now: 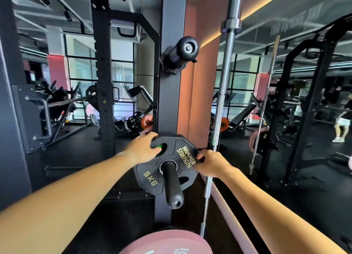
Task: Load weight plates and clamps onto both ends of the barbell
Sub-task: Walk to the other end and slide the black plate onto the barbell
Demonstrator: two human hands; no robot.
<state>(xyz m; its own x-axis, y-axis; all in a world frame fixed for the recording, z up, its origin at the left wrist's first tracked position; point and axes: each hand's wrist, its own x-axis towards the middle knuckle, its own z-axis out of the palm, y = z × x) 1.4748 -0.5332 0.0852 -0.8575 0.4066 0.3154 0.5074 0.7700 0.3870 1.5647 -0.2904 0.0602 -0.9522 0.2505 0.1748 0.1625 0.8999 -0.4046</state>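
— At the rack upright, what are the fingers doing?

— On the left hand [142, 149] the fingers are curled over the upper left edge of the 5 kg plate [167, 164], thumb down by a grip slot where a green patch shows. On the right hand [212, 164] the fingers are hooked around the plate's right edge, just past the words "HAMMER STRENGTH". Both hands are closed on the rim.

— And where is the plate?

— On the lower storage peg [172, 185], a black horn that sticks out from the dark upright post [169, 94] toward the camera. The peg runs through the plate's centre hole, and the plate sits back near the post, face tilted up.

— Anything else on that post?

— Higher up, a second peg [181, 53] with a clamp [172, 67] ringed around its base.

— The bar?

— A steel barbell [223, 94] stands nearly upright just right of the post, beside a mirror wall [285, 101]. A pink bumper plate [165, 244] lies at the bottom edge of the view.
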